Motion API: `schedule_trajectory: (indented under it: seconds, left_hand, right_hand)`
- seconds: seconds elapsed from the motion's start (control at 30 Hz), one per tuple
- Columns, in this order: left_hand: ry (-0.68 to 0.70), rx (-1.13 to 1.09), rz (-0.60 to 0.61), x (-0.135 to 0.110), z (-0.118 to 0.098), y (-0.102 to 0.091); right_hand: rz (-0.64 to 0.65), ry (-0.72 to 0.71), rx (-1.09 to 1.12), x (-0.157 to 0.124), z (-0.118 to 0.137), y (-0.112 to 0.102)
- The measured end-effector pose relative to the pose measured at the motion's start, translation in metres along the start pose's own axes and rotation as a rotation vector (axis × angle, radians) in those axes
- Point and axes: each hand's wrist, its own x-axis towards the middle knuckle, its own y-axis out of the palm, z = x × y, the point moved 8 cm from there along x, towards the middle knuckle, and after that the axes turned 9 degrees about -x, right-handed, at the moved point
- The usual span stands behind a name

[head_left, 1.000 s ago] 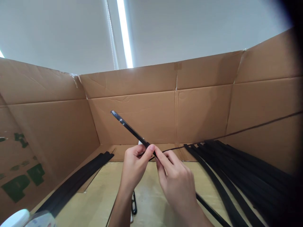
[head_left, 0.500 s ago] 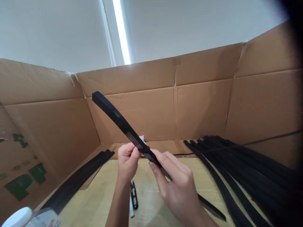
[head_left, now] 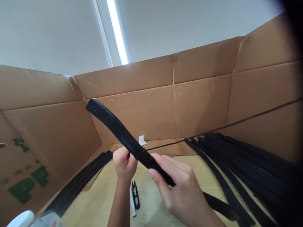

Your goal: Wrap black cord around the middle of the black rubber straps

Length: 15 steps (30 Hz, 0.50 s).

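One long, curved black strip, clamped in our right hand's fingers; our left hand curls beside, grip hidden.

A curved black strip slants up leftward, dark cord around it.

Cardboard walls edge the tabletop — bright strip above.

The one camera sat on my head, looking forward and down from near behind my left hand and right hand; it faced the cardboard wall beyond the tabletop, with roller blinds filling the top of its view.
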Motion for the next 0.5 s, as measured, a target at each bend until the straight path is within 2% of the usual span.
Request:
schedule_trajectory:
  seconds: [0.1,0.17,0.33,0.5]
  left_hand:
    - [0.12,0.062,0.09,0.001,-0.022,0.008]
    - [0.133,0.067,0.11,0.0,-0.029,0.013]
    - [0.066,-0.037,0.185,-0.003,-0.03,0.024]
    - [0.017,-0.098,0.229,-0.006,-0.026,0.029]
  right_hand:
    - [-0.029,0.045,0.001,0.004,-0.01,-0.011]
    - [-0.023,0.108,0.05,0.007,-0.017,-0.016]
    - [0.08,0.303,0.177,0.009,-0.037,-0.012]
    - [0.134,0.386,0.191,0.008,-0.048,-0.003]
